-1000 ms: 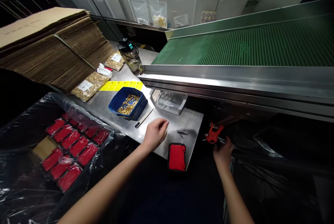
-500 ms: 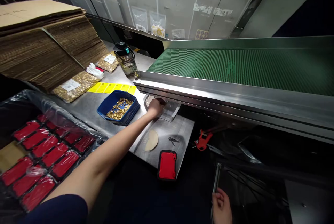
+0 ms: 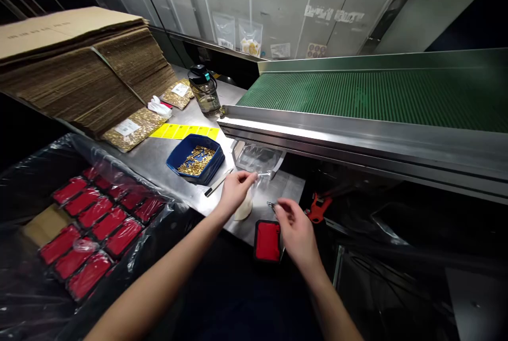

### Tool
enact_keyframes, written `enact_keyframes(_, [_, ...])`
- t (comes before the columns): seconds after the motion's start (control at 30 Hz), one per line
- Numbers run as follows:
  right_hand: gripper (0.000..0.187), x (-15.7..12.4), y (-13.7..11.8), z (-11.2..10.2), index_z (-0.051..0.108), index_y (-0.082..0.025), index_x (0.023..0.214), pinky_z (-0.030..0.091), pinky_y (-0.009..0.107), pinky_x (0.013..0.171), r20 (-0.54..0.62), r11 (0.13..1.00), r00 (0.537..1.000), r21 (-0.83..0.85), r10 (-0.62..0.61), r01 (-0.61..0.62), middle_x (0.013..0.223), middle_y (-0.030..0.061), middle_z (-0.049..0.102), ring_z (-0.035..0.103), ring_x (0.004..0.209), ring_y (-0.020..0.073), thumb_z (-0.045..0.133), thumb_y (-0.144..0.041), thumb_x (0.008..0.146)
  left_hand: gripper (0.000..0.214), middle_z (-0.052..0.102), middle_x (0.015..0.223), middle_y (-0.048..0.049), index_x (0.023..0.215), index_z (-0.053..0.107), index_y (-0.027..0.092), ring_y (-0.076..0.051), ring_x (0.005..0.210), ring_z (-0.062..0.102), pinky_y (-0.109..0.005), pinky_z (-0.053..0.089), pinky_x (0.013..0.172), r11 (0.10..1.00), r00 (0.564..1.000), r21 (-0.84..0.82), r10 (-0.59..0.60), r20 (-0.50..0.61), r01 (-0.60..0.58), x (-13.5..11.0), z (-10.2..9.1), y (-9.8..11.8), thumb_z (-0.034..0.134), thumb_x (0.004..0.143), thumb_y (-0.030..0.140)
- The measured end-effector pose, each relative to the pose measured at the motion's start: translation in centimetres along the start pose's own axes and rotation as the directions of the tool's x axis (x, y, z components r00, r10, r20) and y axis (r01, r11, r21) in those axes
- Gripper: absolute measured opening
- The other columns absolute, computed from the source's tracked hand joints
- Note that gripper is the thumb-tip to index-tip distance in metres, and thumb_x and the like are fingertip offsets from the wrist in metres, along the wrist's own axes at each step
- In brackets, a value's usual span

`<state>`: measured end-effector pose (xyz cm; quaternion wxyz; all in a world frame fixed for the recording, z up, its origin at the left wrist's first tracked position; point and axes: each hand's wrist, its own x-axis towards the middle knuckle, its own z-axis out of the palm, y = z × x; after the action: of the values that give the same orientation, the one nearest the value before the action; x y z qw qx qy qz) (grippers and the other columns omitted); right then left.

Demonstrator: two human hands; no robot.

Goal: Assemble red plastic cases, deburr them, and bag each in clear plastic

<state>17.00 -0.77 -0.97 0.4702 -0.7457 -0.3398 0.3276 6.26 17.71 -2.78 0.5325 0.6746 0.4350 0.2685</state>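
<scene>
My left hand (image 3: 237,190) pinches the edge of a clear, thin plastic bag (image 3: 262,180) in front of a clear plastic tray (image 3: 277,167). The tray sits partly under the conveyor edge and has more clear plastic in it. My right hand (image 3: 296,224) is just to the right, fingers loosely bent and nothing visible in them. By its fingertips a small metal tool (image 3: 271,205) shows, partly covered. Below the hands a red case with black edges (image 3: 267,241) lies at the table's edge. A round cream disc (image 3: 243,211) is half hidden behind my left wrist.
A blue bin (image 3: 216,163) of small gold pieces and a pen (image 3: 218,183) lie left. Behind are a bottle (image 3: 205,95), yellow labels (image 3: 184,132) and stacked cardboard (image 3: 99,76). A green conveyor (image 3: 357,92) runs right. Wrapped red cases (image 3: 95,224) fill a lined box.
My left hand has come out of the tray toward me with clear plastic. My right hand has risen from the lower right to beside the small metal tool. The view has shifted slightly left.
</scene>
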Motion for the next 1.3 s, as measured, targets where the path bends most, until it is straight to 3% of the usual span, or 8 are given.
enact_keyframes(0.2, [0.033, 4.0, -1.5, 2.6, 0.063, -0.02, 0.081, 0.044, 0.025, 0.065, 0.228, 0.996, 0.97, -0.005, -0.086, 0.089, 0.075, 0.0006, 0.067, 0.062, 0.07, 0.0158, 0.063, -0.051, 0.095, 0.054, 0.061, 0.073, -0.0029, 0.075, 0.058, 0.016, -0.015, 0.068, 0.058, -0.026, 0.048, 0.067, 0.958, 0.978, -0.242, -0.114, 0.175, 0.155, -6.1, 0.0, 0.3, 0.06, 0.087, 0.069])
enact_keyframes(0.37, [0.054, 2.3, -0.2, 1.6, 0.039, -0.019, 0.061, 0.028, 0.025, 0.059, 0.069, 0.99, 0.993, -0.095, -0.096, 0.102, 0.064, -0.0032, 0.039, 0.036, 0.062, 0.0116, 0.065, -0.054, 0.093, 0.055, 0.061, 0.084, -0.0044, 0.082, 0.045, 0.019, -0.016, 0.078, 0.063, -0.03, 0.053, 0.077, 0.913, 0.949, -0.326, -0.158, 0.273, 0.246, -7.0, -2.4, -0.1, 0.039, 0.098, 0.071])
enact_keyframes(0.6, [0.06, 1.8, 1.1, 1.5, 0.045, -0.018, 0.058, 0.031, 0.023, 0.053, 0.219, 0.993, 0.974, -0.093, -0.056, 0.078, 0.058, -0.0024, 0.043, 0.042, 0.057, 0.0117, 0.051, -0.065, 0.096, 0.024, 0.064, 0.087, -0.0019, 0.095, 0.063, 0.017, -0.016, 0.079, 0.059, -0.026, 0.046, 0.07, 0.988, 0.882, -0.154, 0.054, 0.468, 0.021, -7.5, -1.8, 1.6, 0.077, 0.083, 0.033])
enact_keyframes(0.8, [0.04, -0.1, -1.0, 0.0, 0.046, -0.017, 0.063, 0.029, 0.027, 0.065, 0.08, 0.945, 0.992, -0.306, -0.099, 0.119, 0.078, 0.0006, 0.057, 0.047, 0.07, 0.0132, 0.057, -0.037, 0.096, 0.022, 0.05, 0.083, 0.0006, 0.081, 0.053, 0.019, -0.017, 0.079, 0.044, -0.03, 0.033, 0.074, 0.966, 0.954, 0.139, 0.18, 0.241, -0.218, -7.6, -1.7, 1.8, 0.052, 0.076, -0.002])
enact_keyframes(0.93, [0.046, -1.3, -2.1, 0.6, 0.035, -0.018, 0.061, 0.031, 0.024, 0.061, 0.157, 0.929, 0.982, -0.335, -0.106, 0.155, 0.064, -0.0022, 0.046, 0.044, 0.062, 0.0116, 0.056, -0.039, 0.095, 0.031, 0.055, 0.09, 0.0007, 0.101, 0.054, 0.022, -0.017, 0.08, 0.051, -0.029, 0.036, 0.074, 0.955, 0.967, 0.197, 0.191, 0.172, -0.223, -7.0, -0.9, 1.0, 0.053, 0.077, 0.002])
enact_keyframes(1.07, [0.03, -1.7, -1.8, 0.6, 0.039, -0.02, 0.066, 0.019, 0.029, 0.057, 0.014, 0.872, 1.0, -0.488, -0.028, 0.032, 0.059, -0.0022, 0.041, 0.031, 0.056, 0.0133, 0.056, -0.026, 0.09, 0.019, 0.048, 0.085, 0.0003, 0.099, 0.051, 0.021, -0.017, 0.076, 0.047, -0.03, 0.035, 0.072, 0.962, 0.986, 0.228, 0.162, -0.025, -0.152, -6.5, -2.1, 0.9, 0.05, 0.085, 0.008])
enact_keyframes(1.2, [0.008, -0.5, -2.0, 1.2, 0.054, -0.02, 0.082, 0.022, 0.029, 0.062, -0.002, 0.857, 0.999, -0.514, -0.042, 0.036, 0.084, 0.0027, 0.057, 0.042, 0.07, 0.0156, 0.056, -0.022, 0.089, 0.017, 0.052, 0.078, 0.0021, 0.081, 0.054, 0.019, -0.014, 0.072, 0.047, -0.028, 0.033, 0.067, 0.971, 0.965, 0.166, 0.131, 0.226, -0.171, -9.2, -3.0, 1.4, 0.054, 0.073, 0.004])
enact_keyframes(1.3, [0.046, 1.1, -2.4, 2.0, 0.044, -0.019, 0.063, 0.025, 0.027, 0.058, 0.068, 0.908, 0.995, -0.416, 0.077, -0.041, 0.062, -0.0015, 0.046, 0.039, 0.06, 0.0136, 0.051, -0.049, 0.098, 0.013, 0.047, 0.069, 0.0043, 0.073, 0.049, 0.019, -0.012, 0.063, 0.044, -0.025, 0.031, 0.059, 0.991, 0.929, 0.111, 0.032, 0.368, -0.078, -11.8, -3.6, 0.8, 0.055, 0.074, 0.007])
